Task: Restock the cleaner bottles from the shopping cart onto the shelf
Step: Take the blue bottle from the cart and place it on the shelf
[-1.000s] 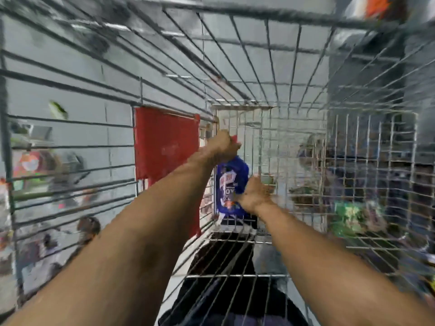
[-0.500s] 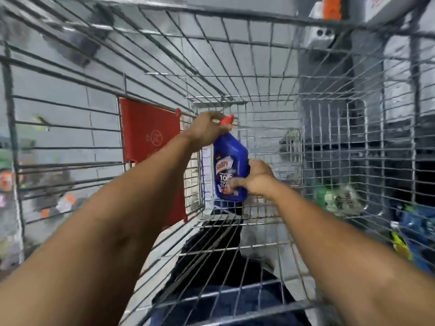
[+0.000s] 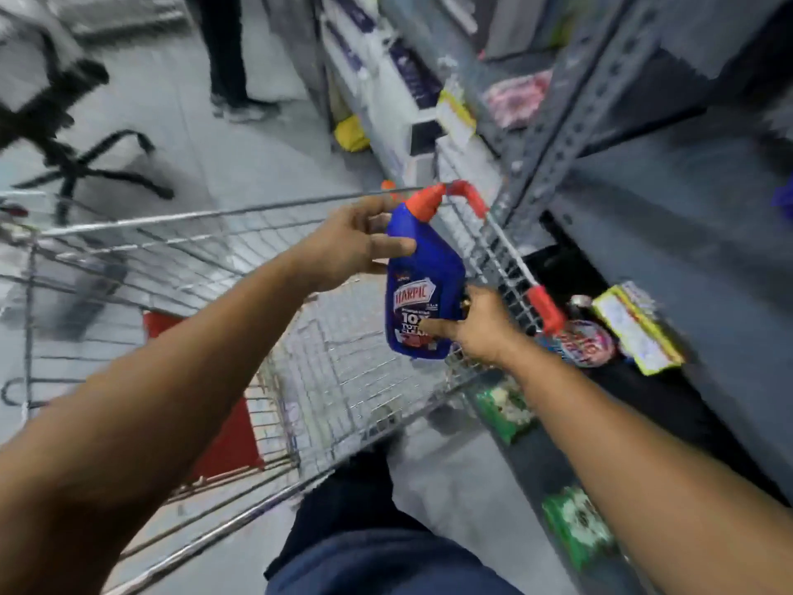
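Observation:
A blue cleaner bottle with a red-orange cap is held upright above the wire shopping cart. My left hand grips its upper body just below the neck. My right hand holds its lower right side, thumb across the label. The grey metal shelf stands to the right of the cart, its board at about the bottle's height. The cart basket below the bottle looks bare apart from a red panel.
The cart's red-tipped handle runs between the bottle and the shelf. Packets and a round tub lie on the lowest shelf level. Green packs sit near the floor. A person's legs and an office chair base stand farther down the aisle.
The bottle has been lifted out of the cart, held by both hands. My view has swung up from inside the basket to above it, with the shelf at right.

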### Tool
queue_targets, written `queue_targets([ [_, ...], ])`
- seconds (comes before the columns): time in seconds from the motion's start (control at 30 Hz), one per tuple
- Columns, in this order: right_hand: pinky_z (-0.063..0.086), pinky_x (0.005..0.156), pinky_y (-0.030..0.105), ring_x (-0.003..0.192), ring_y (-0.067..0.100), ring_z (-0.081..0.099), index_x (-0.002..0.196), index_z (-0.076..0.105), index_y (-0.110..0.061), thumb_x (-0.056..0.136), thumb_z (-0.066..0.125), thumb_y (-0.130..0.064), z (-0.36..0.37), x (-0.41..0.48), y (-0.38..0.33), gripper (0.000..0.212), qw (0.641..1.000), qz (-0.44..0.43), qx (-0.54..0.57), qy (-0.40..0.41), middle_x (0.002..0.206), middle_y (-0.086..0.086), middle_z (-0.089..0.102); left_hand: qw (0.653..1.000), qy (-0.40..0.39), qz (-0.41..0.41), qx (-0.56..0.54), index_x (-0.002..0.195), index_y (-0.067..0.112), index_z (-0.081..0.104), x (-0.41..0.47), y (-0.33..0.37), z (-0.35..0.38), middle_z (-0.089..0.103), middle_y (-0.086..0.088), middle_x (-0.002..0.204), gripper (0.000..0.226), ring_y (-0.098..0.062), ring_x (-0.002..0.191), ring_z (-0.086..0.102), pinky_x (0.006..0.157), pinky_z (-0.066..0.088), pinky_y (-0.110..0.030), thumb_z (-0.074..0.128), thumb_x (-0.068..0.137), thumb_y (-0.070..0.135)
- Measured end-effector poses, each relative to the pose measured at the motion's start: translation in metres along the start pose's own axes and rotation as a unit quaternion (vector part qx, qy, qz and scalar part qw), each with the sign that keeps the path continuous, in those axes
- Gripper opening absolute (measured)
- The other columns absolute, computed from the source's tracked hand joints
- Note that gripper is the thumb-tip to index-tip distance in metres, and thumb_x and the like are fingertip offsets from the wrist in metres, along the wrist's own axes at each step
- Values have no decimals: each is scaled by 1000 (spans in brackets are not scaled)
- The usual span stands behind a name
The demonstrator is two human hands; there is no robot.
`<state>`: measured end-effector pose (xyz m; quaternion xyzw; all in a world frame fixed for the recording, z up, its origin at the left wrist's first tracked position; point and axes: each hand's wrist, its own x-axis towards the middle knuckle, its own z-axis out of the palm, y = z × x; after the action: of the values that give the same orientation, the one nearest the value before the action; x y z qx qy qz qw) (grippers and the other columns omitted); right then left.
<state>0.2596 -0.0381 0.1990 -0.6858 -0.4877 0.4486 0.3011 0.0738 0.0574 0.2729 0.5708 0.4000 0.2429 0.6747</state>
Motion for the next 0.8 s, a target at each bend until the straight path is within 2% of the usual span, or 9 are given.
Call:
queue_targets([
  [0.03, 54, 85, 50, 91, 26, 68, 103, 58, -20, 57, 89, -22, -29, -25, 0, 56, 998, -15, 12, 57, 102, 7, 71, 999, -37, 27, 20, 117, 14, 58, -1, 23, 33, 72, -2, 94, 41, -12, 80, 71, 69, 60, -30, 67, 81, -4],
  [0.1, 54, 85, 53, 95, 31, 68, 106, 58, -20, 56, 89, -25, -46, -40, -4, 59, 994, -36, 24, 97, 106, 11, 71, 995, -61, 66, 34, 120, 13, 58, 0, 47, 53, 68, -7, 103, 44, -13, 86, 69, 76, 60, -32, 66, 81, -4],
  [0.23, 57, 77, 44, 83, 23, 69, 88, 58, -36, 51, 85, -31, -100, -93, 0, 46, 970, -36, 32, 237, 91, 0, 72, 975, -142, 149, 79, 121, 11, 59, 2, 85, 125, 67, -9, 103, 44, -14, 90, 65, 83, 58, -32, 66, 80, -5],
  [0.3, 57, 72, 39, 78, 20, 68, 91, 58, -32, 52, 85, -29, -129, -117, 7, 47, 954, -33, 24, 297, 87, 0, 71, 961, -176, 186, 102, 125, 4, 55, 5, 102, 167, 66, -8, 104, 47, -10, 91, 63, 84, 56, -25, 66, 80, -8],
  [0.37, 56, 75, 45, 82, 25, 68, 97, 60, -21, 55, 85, -28, -159, -143, 16, 50, 937, -19, 18, 347, 91, 7, 73, 947, -217, 209, 108, 126, 5, 53, 10, 116, 209, 65, -3, 103, 50, -2, 86, 62, 77, 52, -17, 65, 80, -9],
  [0.5, 55, 76, 48, 84, 27, 69, 104, 61, -18, 58, 85, -32, -195, -168, 31, 53, 909, 4, -6, 416, 94, 9, 73, 930, -270, 226, 106, 126, 2, 52, 23, 131, 263, 68, 2, 99, 50, 1, 81, 63, 74, 50, -15, 63, 79, -12],
  [0.57, 54, 78, 49, 88, 29, 68, 106, 60, -17, 60, 84, -31, -204, -172, 37, 53, 897, 13, 0, 442, 97, 9, 73, 924, -284, 228, 115, 129, -4, 51, 34, 133, 282, 66, -10, 109, 53, -4, 85, 63, 76, 51, -18, 64, 79, -13],
  [0.67, 54, 81, 48, 91, 28, 67, 106, 58, -18, 63, 83, -28, -208, -171, 44, 51, 882, 25, 2, 470, 101, 10, 71, 916, -314, 222, 111, 131, -7, 48, 47, 132, 301, 58, -28, 129, 55, -24, 103, 60, 96, 50, -37, 63, 79, -15],
  [0.8, 52, 85, 43, 97, 28, 64, 115, 56, -18, 69, 79, -25, -202, -163, 44, 53, 859, 25, 3, 511, 109, 8, 67, 926, -300, 216, 77, 134, 1, 48, 62, 123, 312, 62, -15, 123, 55, -21, 104, 62, 93, 52, -33, 60, 82, -13],
])
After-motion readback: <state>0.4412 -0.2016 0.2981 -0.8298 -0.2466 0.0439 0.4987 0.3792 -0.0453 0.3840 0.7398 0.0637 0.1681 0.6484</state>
